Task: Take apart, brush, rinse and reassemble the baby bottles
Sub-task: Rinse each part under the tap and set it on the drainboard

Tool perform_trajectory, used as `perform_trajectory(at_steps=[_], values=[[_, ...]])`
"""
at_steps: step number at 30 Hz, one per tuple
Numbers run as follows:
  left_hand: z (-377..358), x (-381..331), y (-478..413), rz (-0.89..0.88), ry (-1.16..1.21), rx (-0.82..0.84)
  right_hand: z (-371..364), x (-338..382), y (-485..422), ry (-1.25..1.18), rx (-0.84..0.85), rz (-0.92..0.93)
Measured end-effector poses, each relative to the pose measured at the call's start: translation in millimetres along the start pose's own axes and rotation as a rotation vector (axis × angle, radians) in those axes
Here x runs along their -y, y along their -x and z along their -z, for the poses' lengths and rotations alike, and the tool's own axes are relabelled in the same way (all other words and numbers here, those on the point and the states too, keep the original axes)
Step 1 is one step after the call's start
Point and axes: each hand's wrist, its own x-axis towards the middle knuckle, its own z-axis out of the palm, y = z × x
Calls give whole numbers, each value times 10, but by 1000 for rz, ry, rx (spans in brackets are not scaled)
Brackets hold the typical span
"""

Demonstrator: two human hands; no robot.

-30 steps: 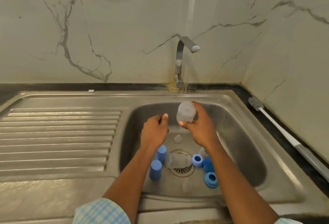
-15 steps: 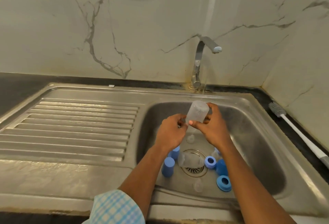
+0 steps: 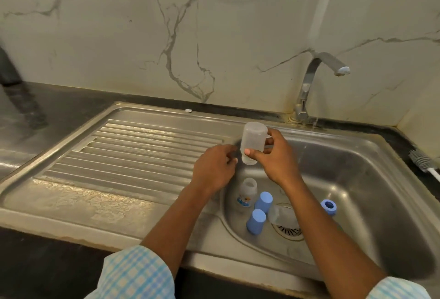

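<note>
My right hand [image 3: 273, 158] holds a clear baby bottle body [image 3: 252, 143] upside down, mouth downward, over the left edge of the sink basin [image 3: 381, 179]. Just left of the bottle mouth is my left hand [image 3: 214, 168], fingers curled; whether it pinches anything is unclear. On the basin floor lie another clear bottle with a printed label [image 3: 247, 193], two blue caps [image 3: 263, 200] [image 3: 256, 221], a clear bottle on its side over the drain [image 3: 282, 214] and a blue screw ring [image 3: 328, 207].
A ribbed steel drainboard [image 3: 133, 156] stretches left of the basin. The tap [image 3: 316, 77] stands behind the basin, a thin stream falling at its base. A bottle brush [image 3: 421, 159] lies on the dark counter at the right. Marble wall behind.
The view has swung left. My hands and the inverted bottle have shifted from the basin's middle toward its left edge near the drainboard. The left hand has closed in beside the bottle mouth.
</note>
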Motion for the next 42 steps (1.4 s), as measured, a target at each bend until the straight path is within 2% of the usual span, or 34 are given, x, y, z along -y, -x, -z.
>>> perform_trajectory(at_steps=[9, 17, 21, 29, 42], values=[[187, 202, -136, 37, 52, -119, -473, 322, -304, 28, -1, 8], [405, 605, -240, 173, -120, -185, -1034, 555, -864, 54, 69, 38], [398, 647, -287, 186, -180, -228, -1350, 628, -1138, 63, 93, 51], [280, 639, -363, 187, -219, -169, -1798, 720, -1523, 175, 133, 87], [327, 592, -327, 191, -164, -147, -1936, 587, -1525, 184, 192, 45]])
